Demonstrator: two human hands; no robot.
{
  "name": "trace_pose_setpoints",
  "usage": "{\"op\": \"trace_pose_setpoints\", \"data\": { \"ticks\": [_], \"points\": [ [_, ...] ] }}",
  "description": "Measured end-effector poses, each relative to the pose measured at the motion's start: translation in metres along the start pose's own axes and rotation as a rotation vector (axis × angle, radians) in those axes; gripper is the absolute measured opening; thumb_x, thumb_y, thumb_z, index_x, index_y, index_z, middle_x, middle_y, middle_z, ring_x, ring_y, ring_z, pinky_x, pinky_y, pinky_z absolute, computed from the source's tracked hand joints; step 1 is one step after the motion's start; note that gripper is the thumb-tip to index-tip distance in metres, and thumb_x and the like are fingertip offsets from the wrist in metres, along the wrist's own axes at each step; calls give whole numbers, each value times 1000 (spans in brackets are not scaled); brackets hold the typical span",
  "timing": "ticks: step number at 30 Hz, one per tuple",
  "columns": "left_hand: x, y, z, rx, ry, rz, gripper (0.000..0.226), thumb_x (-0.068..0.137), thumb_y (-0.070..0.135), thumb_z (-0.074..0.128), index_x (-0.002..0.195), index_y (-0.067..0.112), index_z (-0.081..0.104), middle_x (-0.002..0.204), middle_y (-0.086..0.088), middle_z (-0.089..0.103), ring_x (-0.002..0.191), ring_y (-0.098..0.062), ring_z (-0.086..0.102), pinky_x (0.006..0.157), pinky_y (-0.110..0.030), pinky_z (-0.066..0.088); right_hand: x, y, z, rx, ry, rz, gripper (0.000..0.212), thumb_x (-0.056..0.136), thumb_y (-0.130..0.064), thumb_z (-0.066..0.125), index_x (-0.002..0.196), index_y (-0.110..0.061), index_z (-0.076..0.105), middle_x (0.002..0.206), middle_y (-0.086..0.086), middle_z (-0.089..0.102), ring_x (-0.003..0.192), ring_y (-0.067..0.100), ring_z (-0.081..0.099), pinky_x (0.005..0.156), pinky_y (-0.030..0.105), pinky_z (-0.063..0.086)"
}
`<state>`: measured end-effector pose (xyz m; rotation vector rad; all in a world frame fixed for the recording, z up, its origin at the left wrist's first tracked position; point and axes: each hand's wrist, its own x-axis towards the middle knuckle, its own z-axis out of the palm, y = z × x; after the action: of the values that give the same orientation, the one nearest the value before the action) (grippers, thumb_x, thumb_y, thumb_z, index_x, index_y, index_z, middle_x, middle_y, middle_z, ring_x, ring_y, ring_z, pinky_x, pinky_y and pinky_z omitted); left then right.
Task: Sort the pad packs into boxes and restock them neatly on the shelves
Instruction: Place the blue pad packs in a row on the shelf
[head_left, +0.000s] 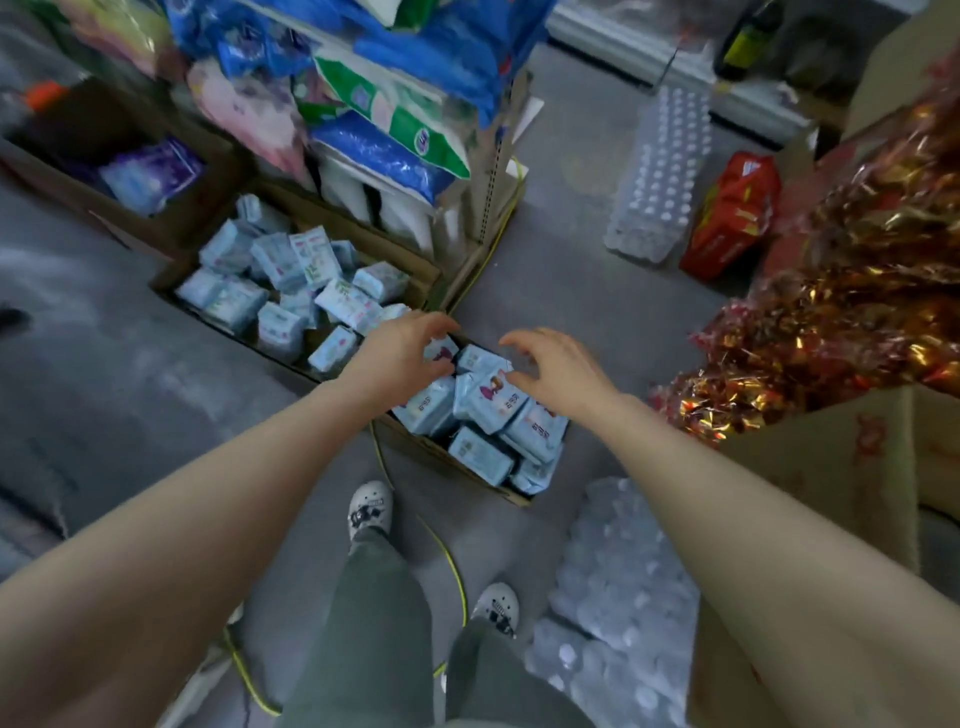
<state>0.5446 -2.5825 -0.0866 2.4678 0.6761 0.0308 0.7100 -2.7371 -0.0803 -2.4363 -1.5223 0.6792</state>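
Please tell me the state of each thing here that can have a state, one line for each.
left hand: fingers curled, over the packs, holding nothing
right hand: fingers curled, over the packs, holding nothing
near box: open, full of pad packs
middle box: open, packs lying loose
far box: open, few packs

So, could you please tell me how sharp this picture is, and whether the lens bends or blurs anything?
Head view: the wide lens bows the forearms outward at the edges; the shelf goods at the top are smeared by blur; the pad packs in the near box are sharper, though their print stays unreadable; left hand and right hand look slightly soft; light is dim and even, with glints on the gold foil.
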Motion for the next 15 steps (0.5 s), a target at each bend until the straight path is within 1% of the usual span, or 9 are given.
{"op": "trace_pose_setpoints", "data": {
  "ticks": [3, 5, 6, 8, 10, 13, 15],
  "points": [
    [29, -16, 19, 1, -78, 32, 47, 87, 28, 71, 131, 19, 54, 120, -4, 60, 109, -22, 58, 82, -31, 46, 16, 19, 20, 80, -9, 110, 42, 92, -28, 65, 133, -23, 56, 123, 5, 60, 112, 26, 57, 90, 32, 44],
    [52, -29, 32, -23, -140, 41, 48, 87, 27, 70, 131, 20, 54, 120, -5, 59, 108, -22, 59, 79, -31, 48, 27, 31, 33, 104, -15, 198, 43, 92, -28, 65, 133, -22, 57, 124, 6, 61, 112, 27, 56, 89, 31, 41],
    [65, -36, 39, -42, -169, 45, 48, 87, 26, 71, 131, 20, 54, 121, -5, 59, 108, -22, 59, 78, -31, 50, 33, 37, 41, 117, -9, 253, 43, 92, -26, 65, 133, -22, 57, 124, 6, 60, 111, 27, 57, 90, 32, 42],
    [91, -52, 55, -65, -220, 48, 49, 86, 23, 72, 132, 19, 55, 122, -6, 60, 109, -22, 59, 83, -33, 50, 46, 47, 60, 158, 15, 367, 43, 91, -23, 65, 133, -24, 57, 125, 5, 60, 112, 27, 57, 93, 35, 43],
    [117, -68, 72, -70, -260, 53, 50, 85, 22, 72, 132, 18, 55, 124, -6, 61, 109, -24, 60, 89, -35, 49, 60, 55, 82, 205, 46, 463, 44, 91, -22, 64, 135, -22, 55, 130, 6, 58, 116, 27, 56, 96, 34, 42],
    [151, -91, 104, -71, -314, 38, 51, 86, 22, 72, 133, 19, 54, 125, -6, 60, 110, -24, 59, 90, -35, 47, 84, 67, 120, 249, 55, 582, 45, 93, -21, 61, 137, -20, 53, 137, 8, 55, 125, 28, 51, 99, 37, 43],
    [169, -106, 129, -77, -355, 30, 49, 87, 21, 71, 133, 20, 54, 126, -6, 59, 111, -24, 58, 90, -34, 45, 97, 79, 145, 248, 41, 629, 44, 95, -23, 59, 138, -19, 53, 135, 9, 55, 124, 29, 51, 98, 36, 42]
  ]
}}
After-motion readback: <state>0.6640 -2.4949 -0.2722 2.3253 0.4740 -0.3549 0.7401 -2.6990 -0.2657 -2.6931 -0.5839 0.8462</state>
